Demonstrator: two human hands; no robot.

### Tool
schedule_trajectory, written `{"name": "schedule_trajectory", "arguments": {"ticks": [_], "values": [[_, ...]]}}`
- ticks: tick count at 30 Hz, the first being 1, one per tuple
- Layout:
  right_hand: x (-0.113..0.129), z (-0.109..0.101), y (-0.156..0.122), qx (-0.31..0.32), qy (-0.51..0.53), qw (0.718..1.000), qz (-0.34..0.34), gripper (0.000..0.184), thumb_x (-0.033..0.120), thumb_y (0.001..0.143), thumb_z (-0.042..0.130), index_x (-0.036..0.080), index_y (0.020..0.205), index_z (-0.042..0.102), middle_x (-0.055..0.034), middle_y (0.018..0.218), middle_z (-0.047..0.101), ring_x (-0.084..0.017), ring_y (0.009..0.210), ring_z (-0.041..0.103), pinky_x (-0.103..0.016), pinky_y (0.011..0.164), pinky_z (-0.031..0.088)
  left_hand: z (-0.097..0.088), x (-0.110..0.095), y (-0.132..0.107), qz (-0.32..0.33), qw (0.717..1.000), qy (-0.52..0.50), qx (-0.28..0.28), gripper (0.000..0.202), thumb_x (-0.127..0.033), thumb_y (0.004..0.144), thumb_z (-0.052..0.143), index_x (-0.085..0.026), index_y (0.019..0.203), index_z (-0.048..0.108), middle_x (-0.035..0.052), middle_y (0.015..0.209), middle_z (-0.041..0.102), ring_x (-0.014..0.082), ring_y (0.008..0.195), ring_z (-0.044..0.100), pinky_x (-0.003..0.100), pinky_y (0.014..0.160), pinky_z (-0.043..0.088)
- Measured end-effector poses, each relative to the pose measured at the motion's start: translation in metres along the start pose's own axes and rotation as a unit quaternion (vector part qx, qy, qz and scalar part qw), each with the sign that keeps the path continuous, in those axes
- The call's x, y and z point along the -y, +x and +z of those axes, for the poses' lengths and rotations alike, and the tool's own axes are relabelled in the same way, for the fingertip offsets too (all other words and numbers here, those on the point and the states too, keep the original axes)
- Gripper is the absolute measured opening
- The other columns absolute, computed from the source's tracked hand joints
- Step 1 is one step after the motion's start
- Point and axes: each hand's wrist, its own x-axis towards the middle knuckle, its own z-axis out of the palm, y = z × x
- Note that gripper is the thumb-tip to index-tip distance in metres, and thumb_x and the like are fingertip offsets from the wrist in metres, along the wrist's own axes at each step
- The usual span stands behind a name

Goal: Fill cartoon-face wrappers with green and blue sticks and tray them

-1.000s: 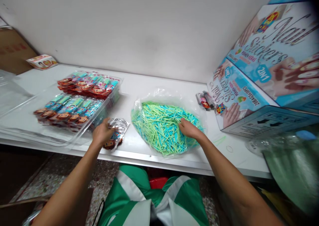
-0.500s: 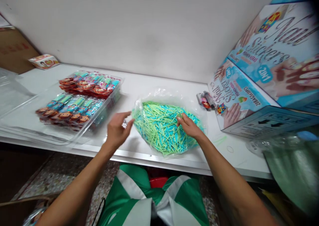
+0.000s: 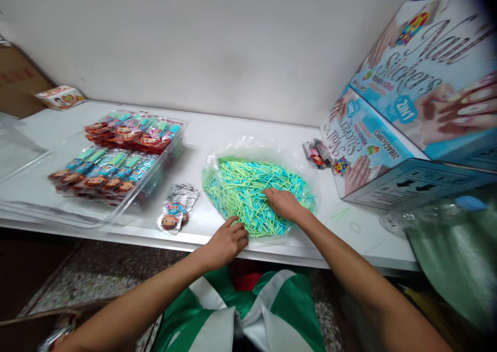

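Would call this partway along. For the done side, looks like a good load of packed sachets stacked in two rows in a clear tray, well out to the left of both hands, with green and blue visible through the upper ends of lots of them. Can't really count them. For the left-to-do side, probably plenty, judging by the big heap of green and blue sticks in an open clear bag, right under the right hand and just beyond the left hand. Also spotting some loose sachets lying flat, left of the left hand and slightly farther out, with no green or blue visible in them, so would guess unfinished. As for the hands, seeing the right one with bent fingers down among the sticks, but can't tell about an actual grip on any. Seeing the left one loosely curled at the near edge of the bag, maybe touching it, can't tell about anything between the fingers. Off past the right hand, farther right, just small packets beside stacked nail-sticker boxes.
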Motion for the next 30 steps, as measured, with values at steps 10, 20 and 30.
{"name": "schedule_trajectory", "arguments": {"ticks": [10,20,30], "values": [[-0.009,-0.016,0.025,-0.138,0.094,0.984,0.07,0.028,0.039,0.095,0.03,0.017,0.093,0.045,-0.0104,0.094,0.057,-0.019,0.079,0.054,-0.027,0.066,0.035,-0.013,-0.006,0.016,-0.034,0.999,-0.012,0.019,0.008,-0.017,0.082,0.046,-0.016,0.078,0.054,0.0063,0.078,0.057,0.0189,0.08,0.049,0.042,0.093,0.032],[-0.004,-0.02,0.018,-0.195,0.288,0.938,-0.018,0.019,0.031,0.094,0.029,0.018,0.093,0.042,-0.0065,0.082,0.056,-0.019,0.072,0.054,-0.03,0.065,0.041,-0.043,0.033,0.041,-0.178,0.937,-0.207,-0.218,0.029,-0.032,0.091,0.04,-0.018,0.113,0.052,0.0103,0.111,0.06,0.0196,0.105,0.052,0.036,0.092,0.038],[0.032,-0.039,0.001,-0.204,0.509,0.833,-0.071,0.018,0.032,0.09,0.038,0.02,0.088,0.051,-0.003,0.077,0.055,-0.018,0.079,0.054,-0.036,0.081,0.042,-0.047,0.032,0.117,-0.242,0.742,-0.5,-0.374,0.053,-0.057,0.084,0.04,-0.026,0.126,0.048,0.0075,0.139,0.043,0.0208,0.132,0.033,0.038,0.11,0.02]]}}
